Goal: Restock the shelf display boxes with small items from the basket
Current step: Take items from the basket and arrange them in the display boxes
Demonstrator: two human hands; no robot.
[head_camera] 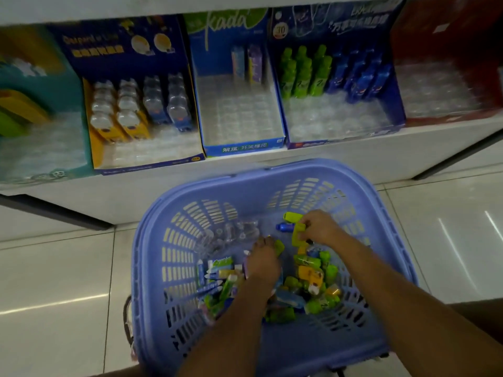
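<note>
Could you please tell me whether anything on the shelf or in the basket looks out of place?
Nothing looks spilled or damaged. The middle blue-and-white cardboard display box is nearly empty: only two upright packets stand at its back. The red cardboard box at far right shows only bare clear tray.

head cam | down-forward | close above basket [147, 254] (shelf [381, 151] beyond, apparently near)

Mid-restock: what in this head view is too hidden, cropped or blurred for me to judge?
- Head view: the left hand covers what it touches in the lilac slotted plastic basket; grip unclear.
- Head view: the right hand pinches a lime-green flat plastic item, partly hidden by its fingers.
- Head view: red cardboard display box, cut by the right edge, print blurred.
- Head view: teal cardboard display box, cut by the left edge, blurred.
</note>
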